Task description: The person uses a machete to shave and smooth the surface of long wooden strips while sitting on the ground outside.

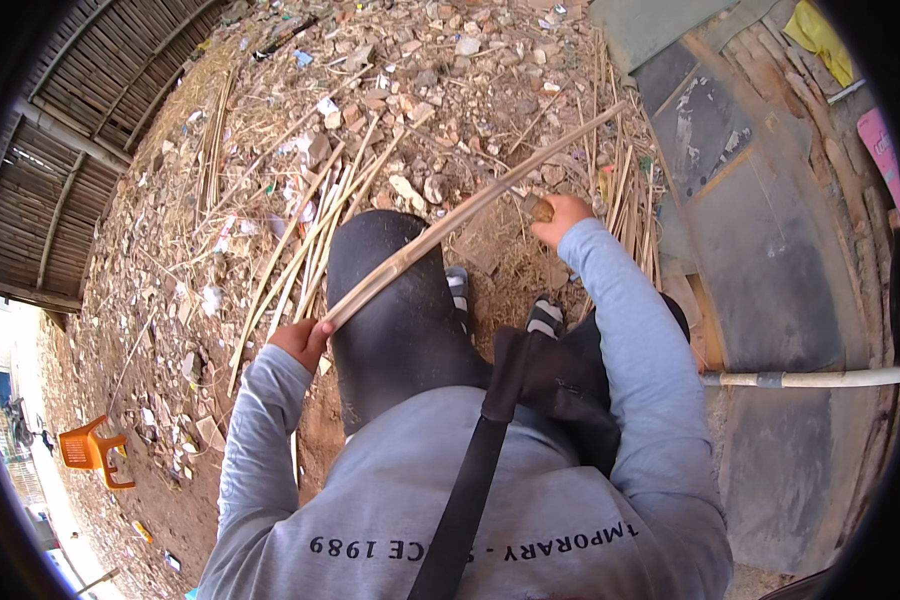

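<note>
A long split bamboo strip [450,222] slants up from lower left to upper right, crossing above my thigh. Its near end is gripped by my left hand [305,343], whose fingers are closed round it. My right hand [564,220] is wrapped round the wooden handle of a knife [538,208], just below the strip's farther half. The knife's thin blade points toward the strip; whether it touches the bamboo I cannot tell. Beyond my left hand, several pale bamboo strips [305,235] lie in a loose bundle on the ground beside my leg.
Rubble and litter cover the ground [420,85]. More thin strips [630,215] lie beyond my right hand. Dark flat sheets [780,260] and a white pole [820,379] are at the right. An orange plastic chair [92,452] stands far left, below a bamboo-slat wall [70,150].
</note>
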### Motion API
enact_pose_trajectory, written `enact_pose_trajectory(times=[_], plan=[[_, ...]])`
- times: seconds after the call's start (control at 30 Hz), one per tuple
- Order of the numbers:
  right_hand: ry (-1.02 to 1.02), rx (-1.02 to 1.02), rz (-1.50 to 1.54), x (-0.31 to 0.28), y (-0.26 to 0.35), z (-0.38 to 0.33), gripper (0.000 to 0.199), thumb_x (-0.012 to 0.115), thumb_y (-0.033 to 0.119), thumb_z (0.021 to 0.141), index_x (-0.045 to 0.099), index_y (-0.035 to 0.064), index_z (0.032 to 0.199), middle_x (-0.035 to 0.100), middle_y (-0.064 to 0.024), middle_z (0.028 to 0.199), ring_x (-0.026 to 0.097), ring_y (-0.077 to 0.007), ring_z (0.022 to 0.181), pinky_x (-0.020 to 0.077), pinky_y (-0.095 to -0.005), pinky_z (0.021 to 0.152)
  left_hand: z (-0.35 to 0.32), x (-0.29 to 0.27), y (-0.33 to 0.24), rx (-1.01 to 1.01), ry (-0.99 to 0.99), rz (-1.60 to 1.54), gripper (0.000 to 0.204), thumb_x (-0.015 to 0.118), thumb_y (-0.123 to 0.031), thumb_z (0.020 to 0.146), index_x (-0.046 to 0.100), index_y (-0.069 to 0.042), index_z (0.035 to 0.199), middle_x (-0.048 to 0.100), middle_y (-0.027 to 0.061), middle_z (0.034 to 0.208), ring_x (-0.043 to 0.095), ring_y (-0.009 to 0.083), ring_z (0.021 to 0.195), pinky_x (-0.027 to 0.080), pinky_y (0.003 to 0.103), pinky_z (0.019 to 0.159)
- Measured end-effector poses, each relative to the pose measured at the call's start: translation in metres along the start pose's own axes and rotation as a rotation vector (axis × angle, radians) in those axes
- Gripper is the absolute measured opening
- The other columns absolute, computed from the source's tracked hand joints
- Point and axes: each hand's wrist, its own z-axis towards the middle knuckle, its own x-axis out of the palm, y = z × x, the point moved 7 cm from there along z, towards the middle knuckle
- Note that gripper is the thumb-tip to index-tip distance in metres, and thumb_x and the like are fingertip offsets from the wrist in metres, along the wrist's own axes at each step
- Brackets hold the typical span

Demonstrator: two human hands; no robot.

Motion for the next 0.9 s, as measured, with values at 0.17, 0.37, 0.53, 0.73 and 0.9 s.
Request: enact_pose_trajectory(times=[0.17,0.37,0.53,0.73,0.9], plan=[[-0.047,-0.176,0.035,-0.020,0.021,-0.014,0.032,0.069,0.024,0.068,0.067,0.0043,0.093,0.067,-0.0161,0.079,0.065,-0.0325,0.075,0.0517,-0.0395,0.075,-0.002,0.003,0.002,0.017,-0.065,0.073,0.057,0.042,-0.053,0.095,0.063,-0.001,0.090,0.064,0.0215,0.073,0.064,0.0399,0.075,0.049,0.045,0.068],[-0.146,-0.064,0.023,-0.023,-0.027,0.009,0.026,0.068,0.022,0.068,0.066,0.0073,0.089,0.066,-0.0160,0.078,0.064,-0.0335,0.074,0.0505,-0.0416,0.071,0.007,0.001,-0.001,0.066,-0.040,0.073,0.059,0.040,-0.054,0.095,0.065,-0.001,0.091,0.064,0.0215,0.073,0.063,0.0411,0.074,0.049,0.045,0.069],[-0.142,-0.179,-0.018,-0.024,0.001,-0.010,0.026,0.068,0.022,0.068,0.067,0.0060,0.088,0.066,-0.0167,0.077,0.064,-0.0337,0.073,0.0510,-0.0409,0.071,-0.003,0.007,0.000,0.067,-0.120,0.069,0.054,0.043,-0.050,0.095,0.065,-0.001,0.090,0.063,0.0218,0.072,0.063,0.0415,0.074,0.049,0.046,0.069],[-0.083,-0.001,-0.071,-0.028,-0.026,0.004,0.022,0.064,0.023,0.075,0.068,0.0116,0.094,0.068,-0.0143,0.090,0.066,-0.0329,0.086,0.0513,-0.0405,0.081,0.001,-0.003,-0.007,0.027,-0.042,0.104,0.055,0.041,-0.051,0.095,0.064,-0.002,0.092,0.063,0.0226,0.072,0.062,0.0425,0.075,0.049,0.047,0.070],[-0.162,-0.254,-0.111,-0.031,0.017,-0.014,0.025,0.068,0.022,0.067,0.066,0.0062,0.086,0.067,-0.0154,0.079,0.065,-0.0344,0.076,0.0507,-0.0428,0.072,0.000,0.002,-0.004,0.076,-0.137,0.124,0.052,0.044,-0.049,0.095,0.061,-0.001,0.083,0.060,0.0229,0.067,0.060,0.0436,0.069,0.047,0.048,0.064]])
